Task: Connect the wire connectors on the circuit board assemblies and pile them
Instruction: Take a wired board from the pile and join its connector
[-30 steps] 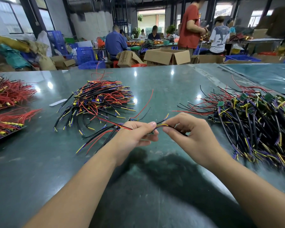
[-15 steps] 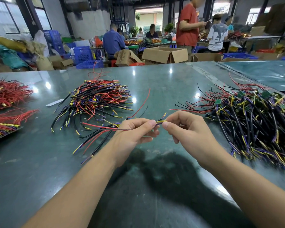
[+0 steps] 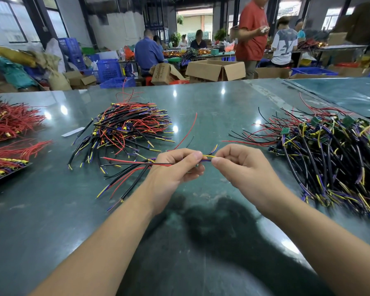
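Left hand [image 3: 175, 169] and right hand [image 3: 241, 165] — both pinching one wire assembly [image 3: 207, 158] — above the table [image 3: 201, 107].

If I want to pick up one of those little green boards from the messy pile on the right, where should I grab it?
Probably pinch the green board by its two side edges, coming down from above. It lies on top at the near-left edge of the right pile, mostly uncovered. Its wires run back under the tangle, so lift slowly, not by a wire.

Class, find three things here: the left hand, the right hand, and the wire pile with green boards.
left hand [image 3: 175, 167], head view, back of the hand.
right hand [image 3: 241, 165], head view, knuckles.
wire pile with green boards [image 3: 333, 154], head view, dark wires mid-pile.
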